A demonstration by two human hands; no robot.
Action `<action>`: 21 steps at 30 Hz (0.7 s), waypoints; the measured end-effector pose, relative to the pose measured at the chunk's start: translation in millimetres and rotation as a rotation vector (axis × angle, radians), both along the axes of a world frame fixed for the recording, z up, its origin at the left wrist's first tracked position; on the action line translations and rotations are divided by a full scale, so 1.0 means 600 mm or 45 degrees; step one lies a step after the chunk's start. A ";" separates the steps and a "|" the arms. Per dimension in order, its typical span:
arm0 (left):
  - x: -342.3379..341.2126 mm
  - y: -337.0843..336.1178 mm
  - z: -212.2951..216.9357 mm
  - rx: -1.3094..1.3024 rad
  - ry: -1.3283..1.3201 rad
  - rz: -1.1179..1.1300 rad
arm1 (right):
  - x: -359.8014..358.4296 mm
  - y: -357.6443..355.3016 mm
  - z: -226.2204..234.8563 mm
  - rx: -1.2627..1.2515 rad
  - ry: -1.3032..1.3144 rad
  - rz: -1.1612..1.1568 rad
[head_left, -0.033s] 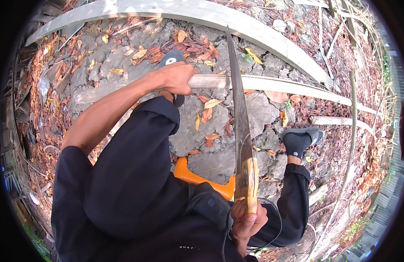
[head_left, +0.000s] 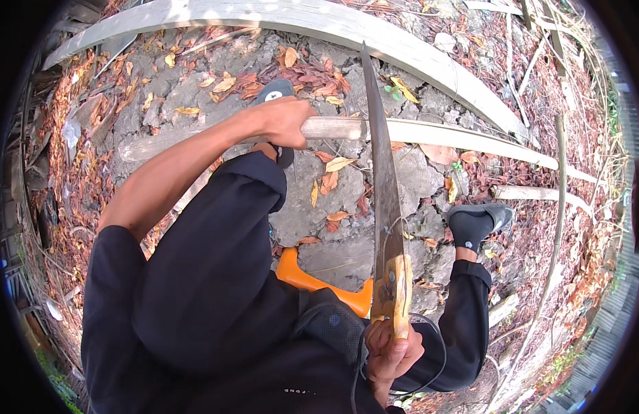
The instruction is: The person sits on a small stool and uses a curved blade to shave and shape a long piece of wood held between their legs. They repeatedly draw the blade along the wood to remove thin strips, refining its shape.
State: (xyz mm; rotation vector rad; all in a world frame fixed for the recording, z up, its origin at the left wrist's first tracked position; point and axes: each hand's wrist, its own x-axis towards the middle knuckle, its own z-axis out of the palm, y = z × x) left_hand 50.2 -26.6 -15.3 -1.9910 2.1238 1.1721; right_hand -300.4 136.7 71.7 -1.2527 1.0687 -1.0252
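Note:
My left hand (head_left: 289, 123) is closed around a pale wooden strip (head_left: 464, 134) that runs crosswise low over the ground. In my right hand (head_left: 397, 348), close to my body, is the yellow, worn wooden handle of a handsaw (head_left: 381, 165). Its long dark blade points away from me and crosses the strip just right of my left hand. The tip reaches the near edge of a wide grey plank (head_left: 278, 17). Where blade and strip meet, I cannot see how deep any cut is.
An orange plastic seat or stool (head_left: 319, 284) shows beneath me. My dark shoes (head_left: 479, 222) rest on cracked earth strewn with dry leaves. To the right lie a short round stick (head_left: 526, 193) and a long thin branch (head_left: 558, 179). Corrugated sheeting (head_left: 613, 310) borders the far right.

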 end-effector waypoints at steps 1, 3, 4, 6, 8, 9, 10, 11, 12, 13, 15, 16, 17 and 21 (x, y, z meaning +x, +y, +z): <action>-0.006 -0.005 0.013 0.055 0.009 0.011 | 0.003 0.000 0.003 0.024 -0.047 -0.038; -0.014 -0.003 -0.013 0.087 0.125 -0.029 | 0.014 -0.022 -0.004 0.087 0.037 -0.091; -0.013 0.005 -0.011 0.198 0.148 0.032 | 0.027 -0.049 -0.024 0.173 0.043 -0.085; -0.015 0.015 -0.010 0.400 0.209 0.165 | 0.039 -0.060 -0.025 0.219 0.056 -0.032; -0.003 0.011 -0.023 0.403 0.247 0.135 | 0.023 -0.018 0.014 0.073 0.247 0.056; -0.008 0.007 -0.009 0.458 0.259 0.155 | 0.004 0.010 0.028 0.079 0.198 0.026; -0.017 0.009 -0.007 0.536 0.271 0.153 | -0.002 0.030 0.039 0.112 0.057 -0.025; -0.020 0.013 -0.011 0.479 0.266 0.177 | -0.004 0.025 0.033 0.128 0.074 -0.029; -0.016 0.007 -0.003 0.469 0.171 0.175 | 0.000 0.007 0.021 0.144 0.092 -0.034; -0.020 0.009 -0.006 0.397 0.163 0.154 | 0.008 -0.015 0.006 0.153 0.184 -0.027; -0.018 0.027 -0.014 0.308 0.159 0.123 | 0.020 -0.044 0.007 0.226 0.203 -0.009; -0.013 0.027 -0.023 0.265 0.155 0.103 | 0.025 -0.052 0.013 0.230 0.184 -0.006; -0.011 0.029 -0.030 0.228 0.162 0.092 | 0.013 -0.032 0.017 0.172 0.167 0.008; -0.018 0.019 -0.014 0.355 0.209 0.152 | -0.007 0.036 0.015 0.095 0.130 -0.053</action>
